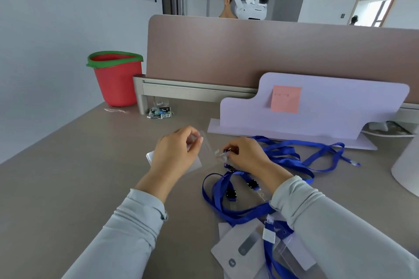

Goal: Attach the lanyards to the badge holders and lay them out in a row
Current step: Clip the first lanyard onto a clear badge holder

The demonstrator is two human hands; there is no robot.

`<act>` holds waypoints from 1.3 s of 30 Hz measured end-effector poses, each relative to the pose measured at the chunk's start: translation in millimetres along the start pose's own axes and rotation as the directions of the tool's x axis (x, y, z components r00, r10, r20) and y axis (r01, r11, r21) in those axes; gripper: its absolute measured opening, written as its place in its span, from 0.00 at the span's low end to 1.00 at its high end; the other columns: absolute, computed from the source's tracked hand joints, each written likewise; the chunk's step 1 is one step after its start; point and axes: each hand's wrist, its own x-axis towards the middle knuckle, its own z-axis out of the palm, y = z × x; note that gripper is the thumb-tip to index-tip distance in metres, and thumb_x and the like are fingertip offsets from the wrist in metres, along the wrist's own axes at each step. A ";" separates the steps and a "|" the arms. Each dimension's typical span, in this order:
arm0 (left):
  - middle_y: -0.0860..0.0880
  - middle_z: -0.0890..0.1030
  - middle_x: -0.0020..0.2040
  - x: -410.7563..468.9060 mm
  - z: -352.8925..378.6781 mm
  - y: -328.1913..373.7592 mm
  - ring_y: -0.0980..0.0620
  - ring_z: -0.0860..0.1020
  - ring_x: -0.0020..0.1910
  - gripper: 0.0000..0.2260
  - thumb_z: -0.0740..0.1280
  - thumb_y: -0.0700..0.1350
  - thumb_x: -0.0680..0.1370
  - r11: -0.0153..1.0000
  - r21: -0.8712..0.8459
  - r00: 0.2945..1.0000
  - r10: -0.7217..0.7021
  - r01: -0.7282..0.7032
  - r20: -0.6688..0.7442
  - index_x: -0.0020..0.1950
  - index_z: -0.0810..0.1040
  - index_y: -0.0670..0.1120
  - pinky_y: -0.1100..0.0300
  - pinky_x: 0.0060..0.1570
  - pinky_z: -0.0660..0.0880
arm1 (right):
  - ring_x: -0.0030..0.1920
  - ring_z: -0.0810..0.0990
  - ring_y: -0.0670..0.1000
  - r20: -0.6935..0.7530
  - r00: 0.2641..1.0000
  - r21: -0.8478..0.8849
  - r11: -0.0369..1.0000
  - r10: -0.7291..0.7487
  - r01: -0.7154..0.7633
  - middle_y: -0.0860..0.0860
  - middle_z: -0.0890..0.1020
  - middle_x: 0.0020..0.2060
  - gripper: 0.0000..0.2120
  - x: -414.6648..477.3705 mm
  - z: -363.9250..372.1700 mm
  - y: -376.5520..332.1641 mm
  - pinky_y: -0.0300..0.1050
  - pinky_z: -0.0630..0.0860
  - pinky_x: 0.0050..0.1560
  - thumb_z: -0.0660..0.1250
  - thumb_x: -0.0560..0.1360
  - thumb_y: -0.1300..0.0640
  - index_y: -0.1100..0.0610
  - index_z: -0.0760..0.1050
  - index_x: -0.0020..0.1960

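Just in front of the lilac cardboard stand, the left hand pinches a clear plastic badge holder with curled fingers. The right hand pinches the clear clip of a blue ribbon lanyard at the holder's edge.

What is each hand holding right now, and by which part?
The left hand pinches the clear badge holder near its far edge; the right hand pinches a blue lanyard at its clip end, beside the holder.
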 end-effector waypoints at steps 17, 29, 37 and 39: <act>0.56 0.76 0.36 -5.0 6.6 4.5 0.54 0.74 0.34 0.05 0.66 0.47 0.76 0.996 0.018 0.996 0.086 -0.086 0.011 0.47 0.78 0.47 0.58 0.41 0.72 | 0.37 0.74 0.49 -0.043 0.999 0.128 0.991 -0.019 0.024 0.47 0.77 0.40 0.13 18.2 -16.3 12.4 0.37 0.70 0.39 0.53 0.80 0.61 0.60 0.76 0.52; 0.55 0.75 0.37 -7.7 5.1 22.5 0.57 0.74 0.35 0.10 0.65 0.48 0.77 0.993 -0.032 0.992 0.116 -0.114 0.054 0.55 0.79 0.48 0.60 0.41 0.74 | 0.35 0.72 0.47 0.020 0.997 0.495 0.866 0.069 -0.070 0.51 0.72 0.35 0.15 -27.5 -41.5 16.8 0.41 0.74 0.43 0.51 0.82 0.58 0.58 0.75 0.60; 0.57 0.74 0.40 -15.5 5.1 51.8 0.61 0.72 0.36 0.12 0.64 0.49 0.77 0.974 -0.100 0.967 0.214 -0.201 0.140 0.60 0.77 0.51 0.73 0.36 0.66 | 0.34 0.81 0.42 -0.107 0.990 0.711 0.703 0.088 0.014 0.49 0.82 0.37 0.06 -79.0 -68.0 29.7 0.35 0.77 0.40 0.66 0.75 0.61 0.51 0.77 0.48; 0.58 0.75 0.42 -19.1 7.8 58.0 0.62 0.73 0.37 0.12 0.64 0.49 0.77 0.969 -0.122 0.960 0.234 -0.217 0.155 0.59 0.77 0.51 0.75 0.36 0.66 | 0.33 0.80 0.42 -0.190 0.971 0.735 0.677 0.143 0.044 0.48 0.82 0.34 0.05 -86.0 -71.7 37.0 0.34 0.77 0.39 0.68 0.73 0.61 0.51 0.78 0.45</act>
